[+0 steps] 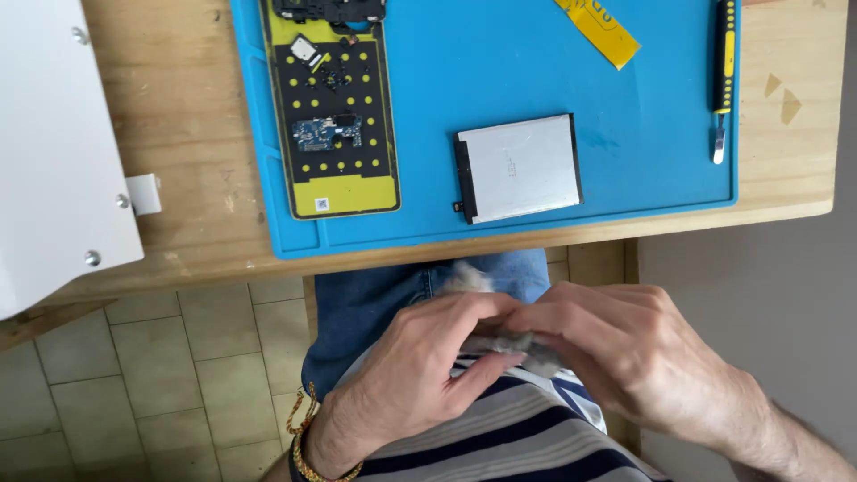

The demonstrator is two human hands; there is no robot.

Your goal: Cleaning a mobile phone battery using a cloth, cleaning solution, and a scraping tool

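Below the table edge, over the lap, both hands pinch one small grey, fuzzy wad of soft, fibrous material. The left hand curls its fingers over the wad's near end, thumb pressing from beneath; the right hand closes its fingertips on the far end. Both grips are firm, knuckles bent, and the two hands touch at the fingertips. A second pale, fluffy tuft shows just above the hands, resting on blue denim. The left wrist carries a braided cord bracelet in yellow and red. A striped knit garment, white and navy, lies under the forearms.

Further out, on the wooden table, a blue rubbery work mat with a raised rim bears a flat rectangular silver battery with a black edge, well apart from the hands. Left of it lies an opened phone chassis, yellow and black, dotted, with a small blue circuit board. A yellow adhesive strip and a slim black-and-yellow screwdriver lie at the mat's upper right. A white metal panel with screws occupies the far left, above a tiled floor.
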